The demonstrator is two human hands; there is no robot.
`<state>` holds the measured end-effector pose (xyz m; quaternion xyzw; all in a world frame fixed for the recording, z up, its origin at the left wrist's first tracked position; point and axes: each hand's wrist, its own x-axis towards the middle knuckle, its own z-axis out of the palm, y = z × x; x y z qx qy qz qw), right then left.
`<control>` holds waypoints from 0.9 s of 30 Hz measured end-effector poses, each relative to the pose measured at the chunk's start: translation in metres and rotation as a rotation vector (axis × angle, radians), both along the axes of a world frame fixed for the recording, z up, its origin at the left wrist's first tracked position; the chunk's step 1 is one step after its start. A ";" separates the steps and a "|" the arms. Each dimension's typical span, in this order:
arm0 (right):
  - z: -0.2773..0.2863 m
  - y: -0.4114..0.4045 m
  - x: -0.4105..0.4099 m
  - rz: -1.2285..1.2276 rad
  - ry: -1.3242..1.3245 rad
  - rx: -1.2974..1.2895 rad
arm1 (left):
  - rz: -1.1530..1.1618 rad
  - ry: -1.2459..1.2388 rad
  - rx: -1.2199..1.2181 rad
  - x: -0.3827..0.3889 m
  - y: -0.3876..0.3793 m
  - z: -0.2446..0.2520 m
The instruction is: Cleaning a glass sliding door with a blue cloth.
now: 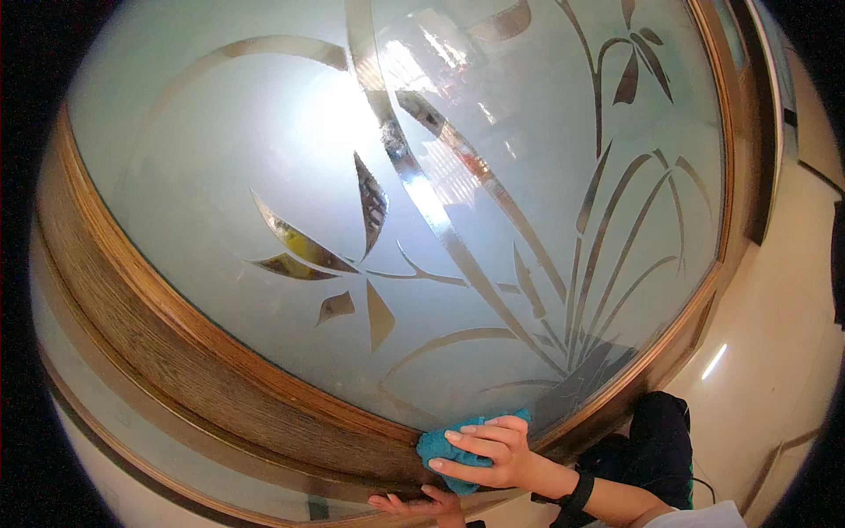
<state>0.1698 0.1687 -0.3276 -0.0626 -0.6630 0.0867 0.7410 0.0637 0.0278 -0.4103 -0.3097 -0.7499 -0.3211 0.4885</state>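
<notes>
My right hand (pixel 492 452) presses a bunched blue cloth (pixel 452 455) on the lower corner of a brown wooden door frame (pixel 264 379), where it meets the frosted glass pane (pixel 264 310). The cloth's top end touches the glass. Clear leaf and flower shapes pattern the pane, which reflects a bright light. My left hand (pixel 419 507) is just below and left of the cloth, fingers spread and holding nothing visible, beside the lower edge of the wood. Whether it touches the wood I cannot tell.
At the right, a dark-clothed leg (pixel 660 429) is bent close to the frame's corner. Pale glossy floor (pixel 746 343) extends beyond it. A dark upright edge (pixel 769 165) stands right of the frame. Another glass panel with wooden edging (pixel 132 422) runs along the lower left.
</notes>
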 end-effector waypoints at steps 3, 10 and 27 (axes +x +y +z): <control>0.014 -0.002 0.002 -0.005 0.024 -0.003 | -0.015 0.058 -0.026 -0.003 -0.002 0.003; 0.082 -0.007 0.021 0.249 -0.071 -0.205 | -0.006 0.078 0.029 0.001 0.006 0.001; 0.063 0.053 0.055 -0.137 0.153 -0.191 | 0.011 0.010 0.040 -0.005 0.003 -0.001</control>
